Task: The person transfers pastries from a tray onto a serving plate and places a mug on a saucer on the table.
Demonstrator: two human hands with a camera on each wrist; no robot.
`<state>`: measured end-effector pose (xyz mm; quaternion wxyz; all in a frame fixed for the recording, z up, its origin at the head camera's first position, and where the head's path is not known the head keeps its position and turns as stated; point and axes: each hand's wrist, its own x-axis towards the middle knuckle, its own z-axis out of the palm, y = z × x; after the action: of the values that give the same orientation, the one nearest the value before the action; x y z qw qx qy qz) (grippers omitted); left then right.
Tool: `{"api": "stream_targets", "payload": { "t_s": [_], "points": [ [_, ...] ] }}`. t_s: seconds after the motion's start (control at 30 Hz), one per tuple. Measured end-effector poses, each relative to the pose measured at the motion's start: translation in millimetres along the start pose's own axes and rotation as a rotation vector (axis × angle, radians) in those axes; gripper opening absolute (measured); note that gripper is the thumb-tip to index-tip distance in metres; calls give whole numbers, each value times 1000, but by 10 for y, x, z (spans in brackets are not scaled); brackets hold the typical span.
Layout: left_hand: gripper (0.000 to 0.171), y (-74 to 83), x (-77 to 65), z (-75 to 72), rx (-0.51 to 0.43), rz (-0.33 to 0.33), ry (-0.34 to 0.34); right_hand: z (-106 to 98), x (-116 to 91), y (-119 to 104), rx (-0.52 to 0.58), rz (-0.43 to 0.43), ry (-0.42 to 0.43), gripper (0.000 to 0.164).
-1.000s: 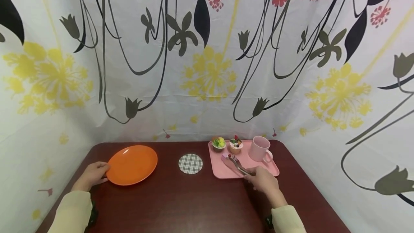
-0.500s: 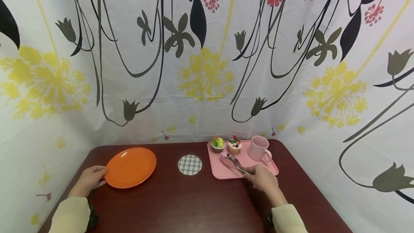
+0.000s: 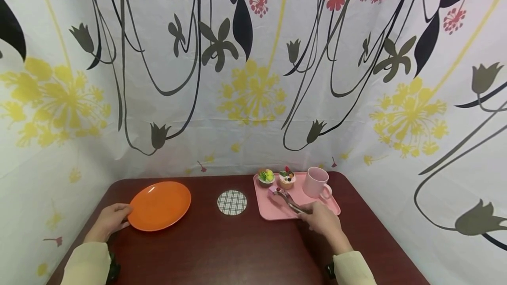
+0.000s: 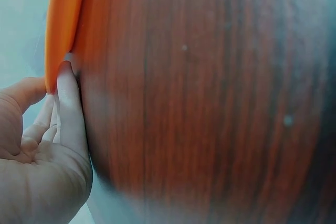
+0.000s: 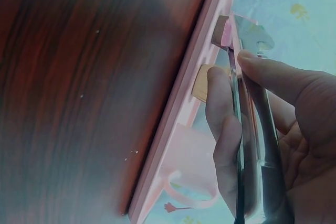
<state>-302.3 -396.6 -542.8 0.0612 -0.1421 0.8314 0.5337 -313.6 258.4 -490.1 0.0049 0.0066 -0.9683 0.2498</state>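
Note:
At the table's left side, my left hand [image 3: 109, 222] pinches the near-left rim of an orange plate [image 3: 160, 206]. In the left wrist view, the thumb lies on the rim's upper side and a finger reaches beneath it. My right hand [image 3: 321, 222] grips metal tongs [image 3: 294, 206] above the front of a pink tray [image 3: 263, 206]. The tongs' tips are at a small pink piece [image 5: 227, 32] with a red berry-like dot beside it. Behind them on the tray stand a cup of green and yellow food [image 3: 266, 177], a fruit-topped tart [image 3: 287, 178] and a pink mug [image 3: 315, 182].
A round checked coaster [image 3: 232, 202] lies between plate and tray on the dark red-brown table [image 3: 222, 250]. A flower-patterned cloth [image 3: 190, 109] hangs close behind the table and along both sides.
The tongs' arms have drawn closer together at the pink piece. The head view has shifted slightly; the left hand still holds the plate's rim.

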Motion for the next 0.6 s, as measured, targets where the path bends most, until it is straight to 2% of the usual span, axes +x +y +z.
{"api": "stream_targets", "payload": {
  "t_s": [0.33,0.6],
  "points": [
    [66,-35,-3,-7,-16,7,1,-15,21,-40,-7,-34,-9,21],
    [66,29,-69,28,6,11,-10,-5,19,-150,14,-58,-8,17]
  ]
}}
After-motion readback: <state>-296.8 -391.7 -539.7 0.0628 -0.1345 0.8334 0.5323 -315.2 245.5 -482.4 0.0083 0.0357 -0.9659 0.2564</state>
